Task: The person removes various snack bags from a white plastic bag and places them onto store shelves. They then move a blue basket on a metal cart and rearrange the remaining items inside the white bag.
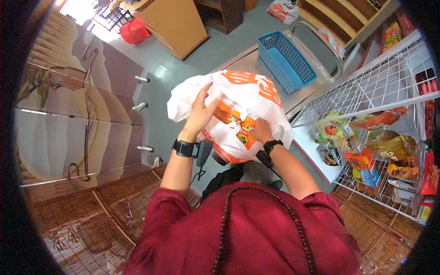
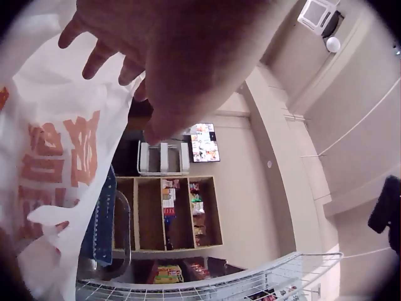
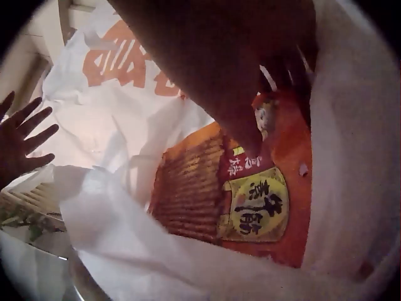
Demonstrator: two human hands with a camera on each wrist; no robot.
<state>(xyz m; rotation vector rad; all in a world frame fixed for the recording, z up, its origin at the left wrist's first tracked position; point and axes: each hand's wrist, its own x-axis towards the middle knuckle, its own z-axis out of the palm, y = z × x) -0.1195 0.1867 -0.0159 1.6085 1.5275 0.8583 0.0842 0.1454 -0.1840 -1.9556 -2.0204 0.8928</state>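
Grip of right hand (image 1: 262, 131) pinching glossy orange packet (image 1: 228, 113) inside crinkled white bag (image 1: 192, 94); left hand (image 1: 199, 114) spread.

A blue perforated plastic basket (image 1: 286, 62) sits on a metal tabletop (image 1: 293, 100), near a white wire rack (image 1: 366, 101) holding colourful food packets (image 1: 389, 146). Beyond are wooden shelves (image 1: 339, 14), a light wooden cabinet (image 1: 172, 27) and, beside it, a red bag (image 1: 134, 31). The left wrist view shows a lit screen (image 2: 205, 144) on the wall.
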